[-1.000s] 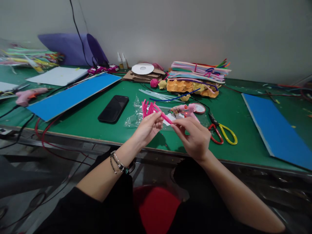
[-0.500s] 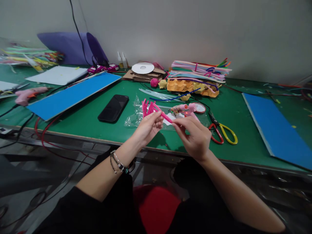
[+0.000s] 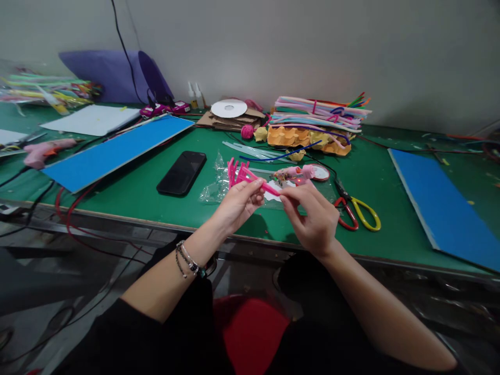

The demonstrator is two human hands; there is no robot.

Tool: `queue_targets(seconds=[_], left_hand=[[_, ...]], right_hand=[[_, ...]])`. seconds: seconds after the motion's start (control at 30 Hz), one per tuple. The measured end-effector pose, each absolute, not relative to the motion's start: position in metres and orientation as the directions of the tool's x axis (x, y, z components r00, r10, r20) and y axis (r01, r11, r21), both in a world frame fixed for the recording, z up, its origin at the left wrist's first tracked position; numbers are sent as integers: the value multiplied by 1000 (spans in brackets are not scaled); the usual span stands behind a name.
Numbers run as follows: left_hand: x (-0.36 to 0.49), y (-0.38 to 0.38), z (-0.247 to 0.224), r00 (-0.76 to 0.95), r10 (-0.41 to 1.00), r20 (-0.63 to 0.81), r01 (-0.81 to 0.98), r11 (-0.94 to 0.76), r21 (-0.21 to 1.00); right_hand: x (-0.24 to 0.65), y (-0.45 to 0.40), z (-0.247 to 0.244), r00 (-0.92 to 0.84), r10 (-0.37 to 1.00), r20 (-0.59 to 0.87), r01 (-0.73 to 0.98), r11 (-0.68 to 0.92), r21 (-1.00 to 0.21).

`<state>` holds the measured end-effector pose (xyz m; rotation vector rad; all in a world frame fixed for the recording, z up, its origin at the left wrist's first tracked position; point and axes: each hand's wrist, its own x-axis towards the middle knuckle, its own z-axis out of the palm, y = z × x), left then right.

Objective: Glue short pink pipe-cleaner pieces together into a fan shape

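A bright pink pipe cleaner (image 3: pixel 270 188), folded into a narrow strip, stretches between my two hands above the front of the table. My left hand (image 3: pixel 242 202) pinches it near its left part, thumb on top. At its right tip, the thumb and fingers of my right hand (image 3: pixel 312 216) are closed on it. Several more pink pipe cleaner pieces (image 3: pixel 233 172) lie just behind my left hand, on clear plastic film (image 3: pixel 213 192). A pink glue gun (image 3: pixel 295 173) rests behind my right hand, beside a white paper shape (image 3: pixel 272 194) partly hidden by the fingers.
Scissors (image 3: pixel 357 211) with red and yellow handles lie right of my right hand. A black phone (image 3: pixel 182 173) is to the left. Blue boards (image 3: pixel 121 151) lie on both sides. Bundled pipe cleaners (image 3: pixel 316 112) and an orange egg carton (image 3: pixel 289 137) stand at the back.
Both hands have shifted slightly to the right with the pink pipe cleaner. My left grip sits a little further along it. The things on the table have stayed in place.
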<state>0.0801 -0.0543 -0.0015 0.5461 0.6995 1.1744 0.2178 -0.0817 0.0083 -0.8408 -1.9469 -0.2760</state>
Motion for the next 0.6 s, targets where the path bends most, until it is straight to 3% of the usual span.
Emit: queue_targets(seconds=[0.6], left_hand=[[81,-56,-1,222,955,-196,-660,295,691]], right_hand=[[218,-81,10,-237,489,840,679,702,-216]])
